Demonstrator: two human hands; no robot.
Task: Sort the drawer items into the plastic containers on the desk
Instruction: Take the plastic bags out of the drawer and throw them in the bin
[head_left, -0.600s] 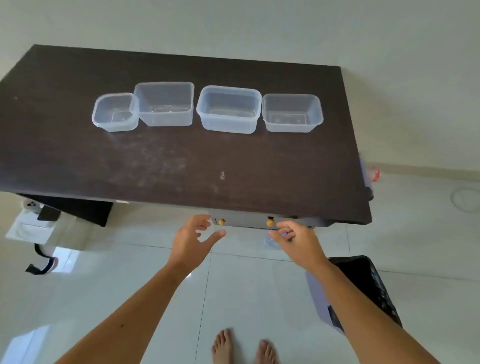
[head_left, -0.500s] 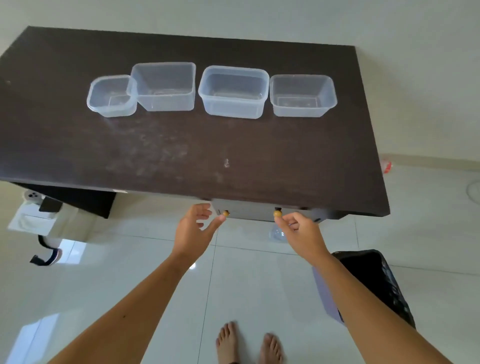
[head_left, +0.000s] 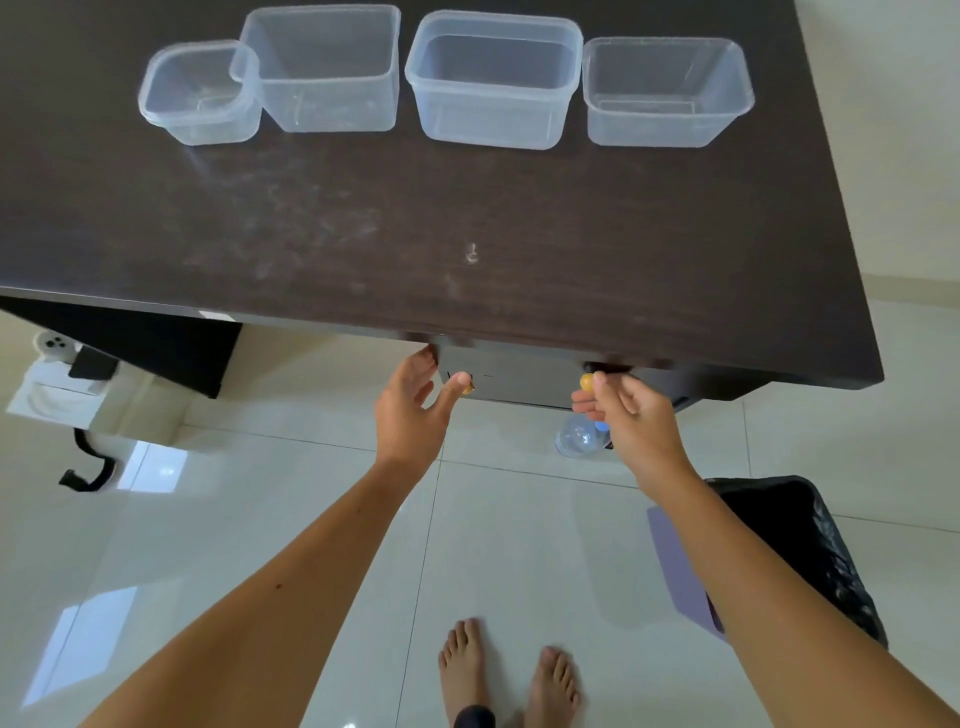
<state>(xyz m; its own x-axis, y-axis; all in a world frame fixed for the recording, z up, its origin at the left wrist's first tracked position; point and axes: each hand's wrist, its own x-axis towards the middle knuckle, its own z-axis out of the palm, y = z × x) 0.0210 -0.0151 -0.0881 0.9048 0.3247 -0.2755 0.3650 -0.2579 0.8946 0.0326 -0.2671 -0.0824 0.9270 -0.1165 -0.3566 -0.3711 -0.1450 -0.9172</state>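
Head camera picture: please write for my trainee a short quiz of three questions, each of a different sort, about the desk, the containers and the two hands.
1. How many clear plastic containers stand on the desk?
2. True or false: the smallest container is at the right end of the row.
3. Which hand has its fingers closed around a yellow drawer knob? A) left hand B) right hand C) neither

Key
1. Four, all empty.
2. False: it is at the left end, its rim under the next container's corner.
3. B. The left hand is spread open, its thumb at the other knob.
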